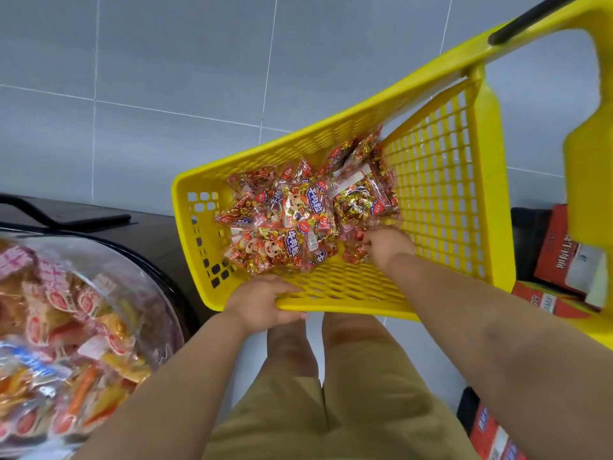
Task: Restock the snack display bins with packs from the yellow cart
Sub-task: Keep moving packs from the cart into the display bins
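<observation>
Left hand (pixel 265 300) gripping near rim of yellow cart (pixel 438 194), right hand (pixel 388 244) inside cart, fingers curled onto snack packs (pixel 298 220) heaped on cart floor, grasp unclear, display bin (pixel 83 327) at left.

The snack packs (pixel 282 247) in the yellow cart (pixel 345 307) read 牛肉粒; red cartons' (pixel 557 247) print is too blurred

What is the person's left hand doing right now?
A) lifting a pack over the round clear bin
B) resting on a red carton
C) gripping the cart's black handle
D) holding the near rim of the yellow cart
D: the left hand curls round the near rim of the yellow cart, while the right hand reaches among the packs inside.
</observation>
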Demonstrator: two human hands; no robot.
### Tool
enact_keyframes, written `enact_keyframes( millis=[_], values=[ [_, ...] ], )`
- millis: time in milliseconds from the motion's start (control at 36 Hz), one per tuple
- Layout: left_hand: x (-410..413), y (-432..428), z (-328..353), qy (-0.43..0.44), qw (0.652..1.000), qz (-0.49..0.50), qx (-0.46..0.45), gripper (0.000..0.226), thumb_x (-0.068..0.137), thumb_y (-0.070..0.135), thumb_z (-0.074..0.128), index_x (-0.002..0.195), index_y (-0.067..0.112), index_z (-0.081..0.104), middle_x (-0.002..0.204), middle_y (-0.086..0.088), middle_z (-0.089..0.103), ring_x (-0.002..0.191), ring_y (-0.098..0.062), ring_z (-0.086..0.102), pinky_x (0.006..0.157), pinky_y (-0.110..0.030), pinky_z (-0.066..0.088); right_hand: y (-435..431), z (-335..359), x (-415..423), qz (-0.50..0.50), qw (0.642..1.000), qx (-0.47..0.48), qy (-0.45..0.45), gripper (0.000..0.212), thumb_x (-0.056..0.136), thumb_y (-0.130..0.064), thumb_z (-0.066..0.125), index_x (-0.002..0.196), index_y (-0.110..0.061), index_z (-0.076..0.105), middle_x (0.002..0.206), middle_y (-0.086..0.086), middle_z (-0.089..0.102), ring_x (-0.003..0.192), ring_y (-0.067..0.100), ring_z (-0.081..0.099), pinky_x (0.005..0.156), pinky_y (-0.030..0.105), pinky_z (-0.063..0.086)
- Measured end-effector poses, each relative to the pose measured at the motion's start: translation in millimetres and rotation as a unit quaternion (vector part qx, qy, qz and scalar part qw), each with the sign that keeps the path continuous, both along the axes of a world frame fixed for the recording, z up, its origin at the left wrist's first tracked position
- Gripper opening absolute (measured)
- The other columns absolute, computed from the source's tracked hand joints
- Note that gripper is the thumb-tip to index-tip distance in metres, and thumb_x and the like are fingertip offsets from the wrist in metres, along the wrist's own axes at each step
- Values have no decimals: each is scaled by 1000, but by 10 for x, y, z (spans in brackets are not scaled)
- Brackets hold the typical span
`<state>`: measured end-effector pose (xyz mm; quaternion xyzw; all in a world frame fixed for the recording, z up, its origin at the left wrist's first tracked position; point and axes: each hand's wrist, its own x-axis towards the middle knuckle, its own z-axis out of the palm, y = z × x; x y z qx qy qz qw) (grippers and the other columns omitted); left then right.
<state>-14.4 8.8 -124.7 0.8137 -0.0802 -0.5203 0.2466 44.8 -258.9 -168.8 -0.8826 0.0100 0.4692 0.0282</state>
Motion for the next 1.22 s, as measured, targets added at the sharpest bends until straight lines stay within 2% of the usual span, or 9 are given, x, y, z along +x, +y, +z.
enact_keyframes(
  millis=[139, 250, 333, 472, 611, 778, 889, 1056, 1222],
  values=[
    [2, -12, 17, 9, 1000, 18, 0, 62, 71, 67, 68, 127, 41, 59, 129, 10, 56, 122, -12, 46, 97, -26, 38, -23, 219, 73, -43, 985, 155, -61, 17, 94, -23, 54, 101, -16, 68, 107, 2, 61, 104, 21, 52, 85, 30, 43],
    [22, -16, 54, 35, 999, 13, 13, 67, 75, 63, 68, 133, 32, 55, 136, 5, 52, 126, -15, 44, 101, -27, 37, 92, 592, 196, -135, 943, 297, -60, 11, 92, -24, 59, 92, -14, 64, 86, 0, 65, 78, 19, 60, 66, 33, 47],
    [78, -52, 111, 71, 987, 142, -40, 60, 83, 45, 69, 134, 23, 50, 133, 1, 53, 127, -17, 47, 97, -23, 37, 232, 789, 252, -228, 895, 383, -32, 11, 90, -17, 63, 79, -15, 60, 70, -13, 61, 66, -5, 56, 62, 19, 45],
    [277, -140, 250, 57, 879, 455, -129, 37, 80, 27, 73, 110, 41, 55, 114, 15, 61, 107, 3, 58, 87, -11, 45, 502, 798, 259, -358, 819, 444, 59, 15, 88, -16, 64, 76, -23, 60, 61, -16, 64, 58, -5, 56, 58, 12, 43],
    [404, -106, 178, 96, 797, 580, -137, 25, 75, 27, 77, 98, 26, 68, 94, 8, 75, 91, -11, 71, 90, -40, 53, 539, 560, 304, -461, 769, 429, 114, 10, 89, -38, 60, 91, -32, 68, 82, -19, 68, 93, 11, 64, 86, 29, 53],
    [401, -93, 39, 91, 766, 627, -110, 34, 67, 31, 81, 98, 26, 68, 95, 6, 76, 91, -13, 72, 84, -36, 54, 204, -29, 570, -357, 916, 125, -134, 52, 88, -29, 61, 134, -10, 48, 138, 10, 47, 129, 26, 42, 104, 32, 34],
    [349, -48, -39, 84, 747, 651, -103, 36, 63, 35, 82, 97, 28, 71, 99, 6, 75, 94, -13, 71, 86, -37, 53, 88, -300, 654, -250, 959, 69, -110, 76, 87, -31, 63, 148, -8, 23, 156, 9, 18, 145, 24, 7, 118, 32, 10],
    [307, 14, -109, 83, 734, 667, -98, 24, 77, 33, 77, 101, 29, 71, 100, 0, 75, 95, -22, 71, 84, -41, 55, 192, -368, 705, -271, 952, 39, -138, 67, 83, -23, 69, 139, -12, 34, 146, 16, 21, 133, 33, 33, 103, 36, 38],
    [354, -24, -88, 72, 731, 674, -78, 23, 81, 35, 74, 104, 32, 68, 99, 4, 75, 95, -20, 71, 89, -48, 54, 83, -202, 662, -268, 950, 101, -126, 44, 88, -23, 65, 128, -11, 52, 145, 14, 35, 139, 27, 27, 107, 33, 35]
  ],
)
